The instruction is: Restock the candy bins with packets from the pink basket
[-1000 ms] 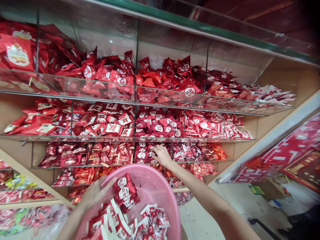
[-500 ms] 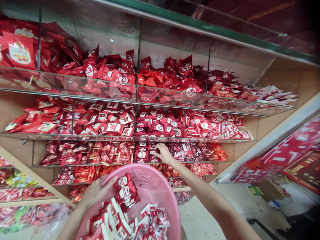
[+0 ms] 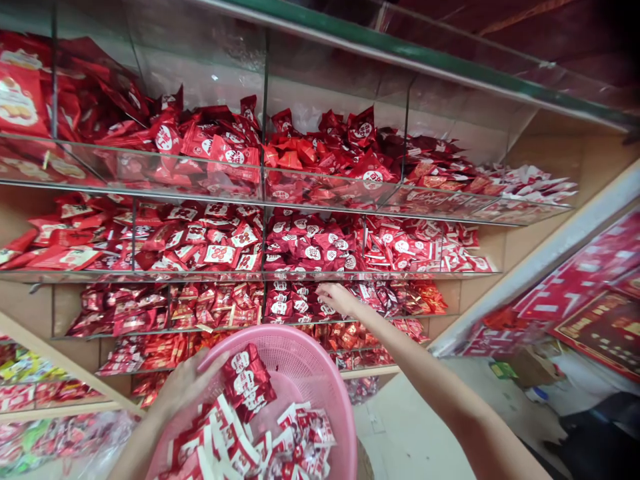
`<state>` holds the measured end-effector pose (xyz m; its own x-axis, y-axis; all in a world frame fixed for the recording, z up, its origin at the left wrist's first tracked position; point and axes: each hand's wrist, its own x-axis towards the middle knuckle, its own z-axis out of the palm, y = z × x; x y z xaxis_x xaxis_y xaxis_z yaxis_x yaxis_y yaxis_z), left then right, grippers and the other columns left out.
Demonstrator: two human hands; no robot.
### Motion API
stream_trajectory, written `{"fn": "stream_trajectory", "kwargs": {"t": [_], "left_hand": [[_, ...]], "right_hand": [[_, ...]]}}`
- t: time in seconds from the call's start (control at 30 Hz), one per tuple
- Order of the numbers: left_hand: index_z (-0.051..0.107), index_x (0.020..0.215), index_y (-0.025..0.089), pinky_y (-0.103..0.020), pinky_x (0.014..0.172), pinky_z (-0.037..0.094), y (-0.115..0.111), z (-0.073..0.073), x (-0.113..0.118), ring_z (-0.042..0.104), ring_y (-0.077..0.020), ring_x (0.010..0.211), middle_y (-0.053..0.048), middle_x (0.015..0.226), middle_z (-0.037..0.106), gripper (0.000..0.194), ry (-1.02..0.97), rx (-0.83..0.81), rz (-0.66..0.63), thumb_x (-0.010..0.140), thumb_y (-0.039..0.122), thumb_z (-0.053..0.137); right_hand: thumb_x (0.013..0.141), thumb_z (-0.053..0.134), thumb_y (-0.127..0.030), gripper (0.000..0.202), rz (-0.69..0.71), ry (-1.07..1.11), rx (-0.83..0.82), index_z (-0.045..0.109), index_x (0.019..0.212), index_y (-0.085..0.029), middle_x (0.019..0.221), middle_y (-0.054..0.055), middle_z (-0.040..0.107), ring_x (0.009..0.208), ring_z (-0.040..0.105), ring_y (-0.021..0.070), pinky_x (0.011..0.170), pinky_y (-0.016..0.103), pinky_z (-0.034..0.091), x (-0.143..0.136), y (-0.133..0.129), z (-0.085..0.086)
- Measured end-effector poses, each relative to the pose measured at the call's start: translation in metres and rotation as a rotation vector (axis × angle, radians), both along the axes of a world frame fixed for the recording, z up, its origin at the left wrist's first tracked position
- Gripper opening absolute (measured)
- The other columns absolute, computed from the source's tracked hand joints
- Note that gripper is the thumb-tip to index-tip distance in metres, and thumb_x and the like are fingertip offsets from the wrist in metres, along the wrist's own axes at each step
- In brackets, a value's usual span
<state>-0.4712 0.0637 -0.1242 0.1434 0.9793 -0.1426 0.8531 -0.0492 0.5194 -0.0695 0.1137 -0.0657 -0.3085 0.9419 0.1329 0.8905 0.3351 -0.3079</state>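
A pink plastic basket [image 3: 350,413] is at the bottom centre, with red-and-white packets [image 3: 235,433] and a cluster of dark red packets [image 3: 249,381] inside. My left hand [image 3: 187,383] is closed over the basket's left rim, its fingers reaching inside beside the dark red packets. Up at the third shelf, my right hand [image 3: 336,299] reaches into a compartment of dark red packets [image 3: 300,303]. Its fingers are curled at the packets; whether one is pinched between them is hidden.
Glass shelves [image 3: 200,277] with dividers hold red-wrapped sweets in rows above and below. A slanted wooden frame [image 3: 65,360] stands at the left. Red packages [image 3: 575,280], a cardboard box [image 3: 533,367] and a dark shape are at the right.
My right hand has shifted slightly right and up along the compartment, its fingers more curled. The view has moved a little, so the shelves appear further left.
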Motion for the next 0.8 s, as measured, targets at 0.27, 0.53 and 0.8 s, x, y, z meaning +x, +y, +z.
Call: {"fn": "stream_trajectory", "kwargs": {"t": [0.27, 0.53, 0.8], "left_hand": [[0.066, 0.107, 0.019, -0.038, 0.084, 0.05, -0.001, 0.004, 0.004, 0.066, -0.0327, 0.1, -0.009, 0.098, 0.074, 0.07, -0.047, 0.039, -0.001, 0.07, 0.073, 0.043], [0.062, 0.114, 0.014, -0.041, 0.093, 0.045, -0.011, 0.021, 0.009, 0.062, -0.0323, 0.108, -0.013, 0.111, 0.07, 0.077, -0.026, -0.004, 0.007, 0.072, 0.073, 0.039], [0.06, 0.116, 0.015, -0.04, 0.094, 0.044, -0.011, 0.024, 0.013, 0.06, -0.0317, 0.11, -0.013, 0.111, 0.069, 0.075, -0.013, -0.055, -0.007, 0.074, 0.073, 0.037]], "right_hand": [[0.071, 0.074, -0.024, 0.055, 0.018, -0.283, -0.209, 0.055, 0.122, -0.02, 0.116, 0.012, 0.063, 0.109, 0.055, 0.0278, 0.092, 0.038, 0.038, -0.003, -0.013, 0.002], [0.076, 0.069, -0.025, 0.058, 0.053, -0.324, -0.083, 0.048, 0.13, -0.017, 0.127, 0.015, 0.052, 0.117, 0.046, 0.0295, 0.096, 0.044, 0.036, 0.003, -0.017, -0.004], [0.082, 0.062, -0.033, 0.048, 0.07, -0.146, 0.097, 0.049, 0.125, -0.015, 0.111, 0.012, 0.051, 0.103, 0.051, 0.0251, 0.091, 0.042, 0.042, -0.008, -0.055, 0.011]]}}
